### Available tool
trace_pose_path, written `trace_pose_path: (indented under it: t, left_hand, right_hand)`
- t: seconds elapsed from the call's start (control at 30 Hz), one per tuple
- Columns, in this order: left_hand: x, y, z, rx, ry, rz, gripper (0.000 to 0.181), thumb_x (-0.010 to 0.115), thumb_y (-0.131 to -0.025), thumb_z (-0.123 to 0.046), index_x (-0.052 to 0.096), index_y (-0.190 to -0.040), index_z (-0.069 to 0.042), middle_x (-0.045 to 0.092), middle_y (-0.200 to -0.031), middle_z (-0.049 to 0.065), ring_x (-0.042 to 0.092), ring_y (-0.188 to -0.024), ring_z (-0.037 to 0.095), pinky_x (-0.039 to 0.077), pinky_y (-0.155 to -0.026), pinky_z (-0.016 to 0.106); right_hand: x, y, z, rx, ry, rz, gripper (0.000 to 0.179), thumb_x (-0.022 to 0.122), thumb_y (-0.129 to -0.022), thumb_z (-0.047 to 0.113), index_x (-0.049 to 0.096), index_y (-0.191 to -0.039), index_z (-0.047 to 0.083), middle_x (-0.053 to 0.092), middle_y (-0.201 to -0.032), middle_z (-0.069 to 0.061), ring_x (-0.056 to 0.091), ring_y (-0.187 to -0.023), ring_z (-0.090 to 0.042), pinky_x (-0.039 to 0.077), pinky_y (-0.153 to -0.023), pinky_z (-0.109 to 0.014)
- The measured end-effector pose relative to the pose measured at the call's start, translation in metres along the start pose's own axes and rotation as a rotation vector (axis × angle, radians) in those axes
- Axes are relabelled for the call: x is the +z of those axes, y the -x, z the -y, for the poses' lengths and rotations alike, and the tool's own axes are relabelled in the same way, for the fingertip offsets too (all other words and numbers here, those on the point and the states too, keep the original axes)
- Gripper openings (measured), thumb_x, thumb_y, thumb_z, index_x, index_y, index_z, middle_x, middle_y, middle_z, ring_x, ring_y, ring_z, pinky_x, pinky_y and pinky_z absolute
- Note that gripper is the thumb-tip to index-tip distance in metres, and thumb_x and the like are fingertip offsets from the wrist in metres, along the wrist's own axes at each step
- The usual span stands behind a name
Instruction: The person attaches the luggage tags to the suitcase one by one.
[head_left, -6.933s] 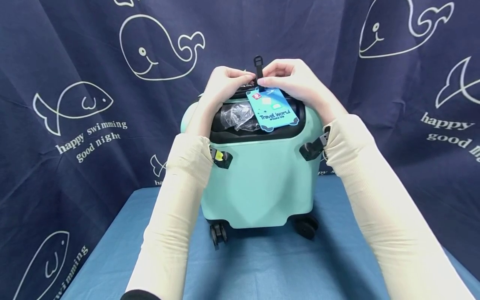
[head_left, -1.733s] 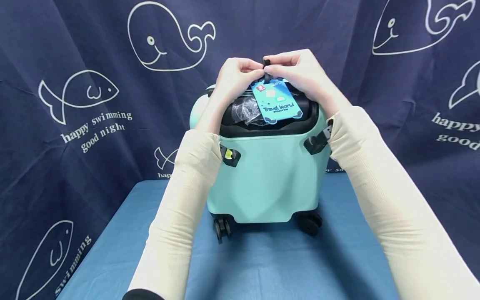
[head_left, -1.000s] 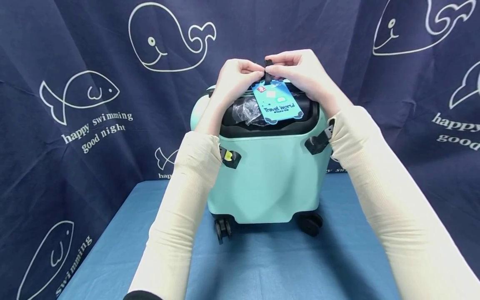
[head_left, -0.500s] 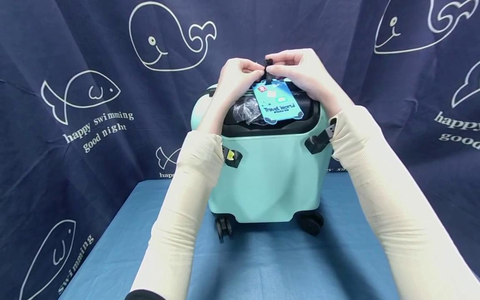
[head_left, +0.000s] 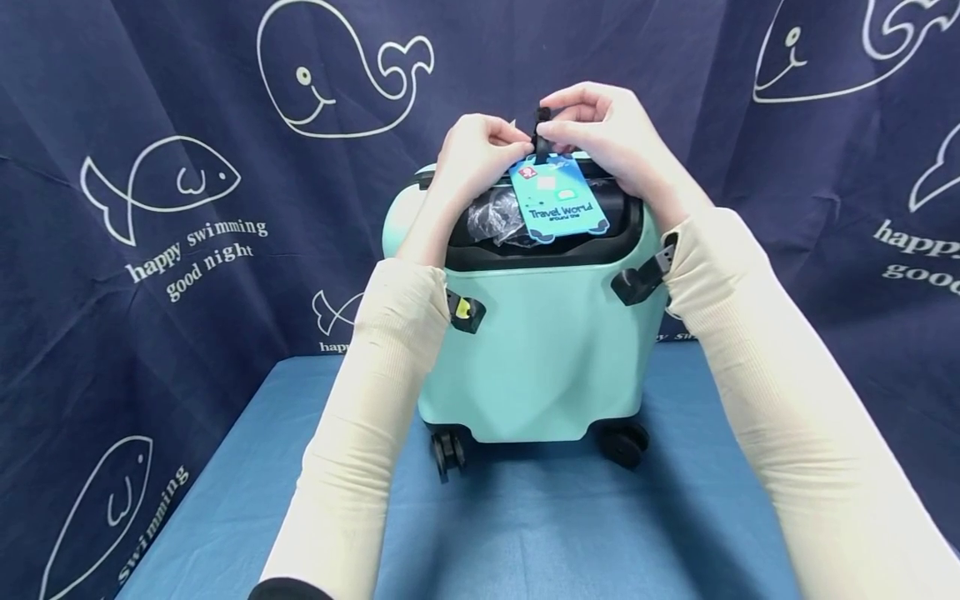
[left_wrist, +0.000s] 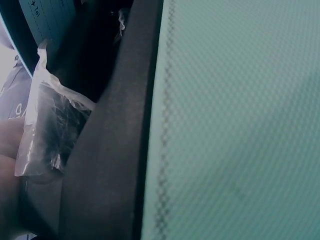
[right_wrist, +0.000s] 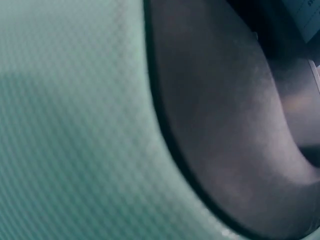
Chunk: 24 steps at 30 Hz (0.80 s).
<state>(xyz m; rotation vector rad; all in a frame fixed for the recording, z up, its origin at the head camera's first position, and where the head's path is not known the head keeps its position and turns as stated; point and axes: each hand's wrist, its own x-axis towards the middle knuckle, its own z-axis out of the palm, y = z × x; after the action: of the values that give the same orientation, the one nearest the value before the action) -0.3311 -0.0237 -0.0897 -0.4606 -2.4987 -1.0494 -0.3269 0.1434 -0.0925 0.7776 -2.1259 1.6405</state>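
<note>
A blue luggage tag (head_left: 557, 200) printed "Travel World" hangs tilted against the top front of a mint-green suitcase (head_left: 536, 358). Its black strap (head_left: 543, 150) rises above the tag, its upper end bent over. My right hand (head_left: 611, 137) pinches the upper strap between thumb and forefinger. Lower on its left side, my left hand (head_left: 480, 158) pinches the strap with thumb and fingertips. Behind the tag, the suitcase's black handle recess (head_left: 547, 257) holds crumpled clear plastic (head_left: 495, 215), also seen as a plastic wrap (left_wrist: 55, 125) in the left wrist view. The right wrist view hides the fingers' grip.
The suitcase stands upright on black wheels (head_left: 621, 443) on a blue cloth-covered table (head_left: 495, 533). A navy curtain (head_left: 187, 92) with white whale and fish drawings hangs close behind. Black wrist-camera mounts (head_left: 639, 282) stick out from both cuffs, in front of the suitcase.
Earlier the strap stood straight up with its buckle end showing; now that end is bent over between my fingers. In the last half second my right hand rose slightly, lifting the tag a little.
</note>
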Motion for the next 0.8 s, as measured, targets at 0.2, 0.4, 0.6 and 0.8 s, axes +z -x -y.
trace_pose_path:
  t: [0.2, 0.4, 0.6, 0.8]
  left_hand:
    - [0.0003, -0.0005, -0.0009, 0.006, -0.015, -0.015, 0.016, 0.063, -0.079, -0.033, 0.07, -0.088, -0.022, 0.067, -0.087, -0.009, 0.057, -0.082, 0.001, 0.04, -0.073, 0.017]
    - [0.0008, 0.0005, -0.0004, -0.002, -0.018, -0.01, 0.016, 0.062, -0.079, -0.033, 0.07, -0.088, -0.023, 0.067, -0.086, -0.009, 0.057, -0.082, 0.002, 0.039, -0.073, 0.018]
    - [0.0001, 0.0012, -0.0001, 0.002, -0.026, 0.0, 0.016, 0.061, -0.08, -0.033, 0.069, -0.088, -0.023, 0.067, -0.086, -0.009, 0.057, -0.082, 0.001, 0.039, -0.075, 0.02]
    - [-0.0013, 0.002, -0.0002, -0.004, -0.034, 0.009, 0.015, 0.06, -0.08, -0.034, 0.069, -0.088, -0.024, 0.066, -0.085, -0.01, 0.056, -0.083, 0.001, 0.038, -0.077, 0.021]
  right_hand:
    - [-0.0009, 0.0012, 0.0011, -0.003, 0.015, -0.026, 0.025, 0.067, -0.076, 0.019, 0.063, -0.097, 0.006, 0.062, -0.07, 0.001, 0.057, -0.064, -0.012, 0.045, -0.064, -0.02]
    - [-0.0009, 0.0021, 0.0009, 0.015, 0.014, -0.043, 0.026, 0.068, -0.075, 0.021, 0.064, -0.097, 0.007, 0.063, -0.07, 0.001, 0.057, -0.064, -0.012, 0.045, -0.063, -0.02]
    - [0.0, 0.0025, 0.0014, 0.029, 0.037, -0.079, 0.025, 0.071, -0.072, 0.022, 0.068, -0.092, 0.008, 0.063, -0.068, 0.002, 0.057, -0.061, -0.01, 0.045, -0.06, -0.019]
    - [0.0011, 0.0022, 0.0022, 0.027, 0.138, -0.096, 0.021, 0.071, -0.072, 0.026, 0.07, -0.085, 0.01, 0.062, -0.065, 0.005, 0.056, -0.06, -0.008, 0.044, -0.06, -0.019]
